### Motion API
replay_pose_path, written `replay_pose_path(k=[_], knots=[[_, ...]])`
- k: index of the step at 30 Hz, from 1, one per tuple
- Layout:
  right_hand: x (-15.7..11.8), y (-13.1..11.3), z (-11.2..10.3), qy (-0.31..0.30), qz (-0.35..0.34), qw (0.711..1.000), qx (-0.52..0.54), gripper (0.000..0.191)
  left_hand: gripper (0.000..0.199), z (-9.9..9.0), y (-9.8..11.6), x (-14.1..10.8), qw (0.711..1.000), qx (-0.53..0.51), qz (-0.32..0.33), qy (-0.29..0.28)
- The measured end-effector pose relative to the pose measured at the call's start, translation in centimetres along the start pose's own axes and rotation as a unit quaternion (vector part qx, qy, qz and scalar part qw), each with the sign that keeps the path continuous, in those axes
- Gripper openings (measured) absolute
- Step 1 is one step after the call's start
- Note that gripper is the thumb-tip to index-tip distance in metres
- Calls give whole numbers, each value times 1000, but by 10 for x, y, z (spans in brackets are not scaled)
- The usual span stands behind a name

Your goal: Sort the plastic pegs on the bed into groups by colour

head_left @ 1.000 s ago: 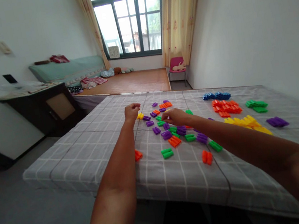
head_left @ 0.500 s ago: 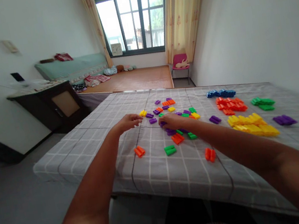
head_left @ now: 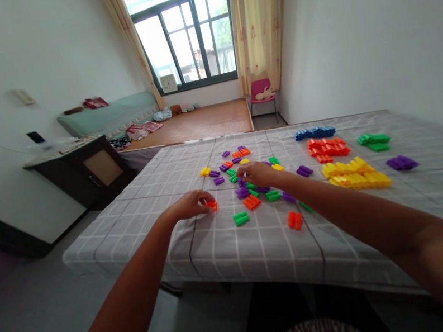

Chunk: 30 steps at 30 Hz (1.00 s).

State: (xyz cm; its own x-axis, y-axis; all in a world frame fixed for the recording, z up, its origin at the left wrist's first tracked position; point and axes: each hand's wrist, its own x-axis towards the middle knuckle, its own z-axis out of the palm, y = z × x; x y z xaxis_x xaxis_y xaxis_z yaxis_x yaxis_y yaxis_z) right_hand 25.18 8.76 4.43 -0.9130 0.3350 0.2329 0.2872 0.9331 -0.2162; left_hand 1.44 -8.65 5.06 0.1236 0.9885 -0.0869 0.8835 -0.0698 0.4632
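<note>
My left hand (head_left: 194, 203) has its fingers closed on a small orange plastic piece (head_left: 212, 205) at the left of a loose scatter on the checked cloth. My right hand (head_left: 255, 173) is over the middle of that scatter, its fingers curled downward; what they hold, if anything, I cannot make out. Just under its fingertips lies a purple piece (head_left: 241, 182), with a green piece (head_left: 232, 175) to the left. Nearer to me are an orange piece (head_left: 252, 201), a green piece (head_left: 241, 219) and another orange piece (head_left: 294, 220). The pieces look like paired short tubes.
Grouped by colour at the right are blue pieces (head_left: 314, 133), orange pieces (head_left: 328, 148), yellow pieces (head_left: 354, 175), green pieces (head_left: 374, 141) and purple pieces (head_left: 402, 162). Beyond the cloth-covered table (head_left: 129, 221) are a low bed (head_left: 205, 121), a pink chair (head_left: 262, 90) and a dark cabinet (head_left: 94, 167).
My left hand has come down and nearer, onto the orange piece that lay apart at the left. My right hand has lifted slightly off the purple pieces. The whole view has shifted.
</note>
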Motion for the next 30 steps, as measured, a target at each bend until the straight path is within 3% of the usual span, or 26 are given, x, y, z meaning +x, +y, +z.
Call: replay_pose_path(k=[3,5,9,12,15,18,21,24,27,30], knots=[[-7,-13,6,-44,-34,998,16,19,30,10,5,35,996,24,1,82],[-11,-21,10,-41,-33,999,11,15,33,16,11,57,990,44,2,134],[-21,-25,6,25,-6,999,31,15,36,30,14,89,974,47,-17,221],[-37,-9,-12,98,12,994,45,14,35,40,1,97,957,20,-49,286],[-65,28,-43,175,57,981,66,16,33,45,-15,96,943,-10,-37,331],[-112,87,-78,227,158,955,106,12,34,45,-23,92,936,-32,-50,347],[-185,158,-106,312,283,899,122,21,34,44,-25,92,938,-28,-45,343],[-273,222,-117,380,431,816,61,24,34,44,-29,94,940,-8,-42,338],[-346,263,-110,331,542,771,42,24,36,45,-35,97,944,8,-34,328],[-379,280,-94,271,578,766,78,27,37,44,-39,97,947,13,-34,320]])
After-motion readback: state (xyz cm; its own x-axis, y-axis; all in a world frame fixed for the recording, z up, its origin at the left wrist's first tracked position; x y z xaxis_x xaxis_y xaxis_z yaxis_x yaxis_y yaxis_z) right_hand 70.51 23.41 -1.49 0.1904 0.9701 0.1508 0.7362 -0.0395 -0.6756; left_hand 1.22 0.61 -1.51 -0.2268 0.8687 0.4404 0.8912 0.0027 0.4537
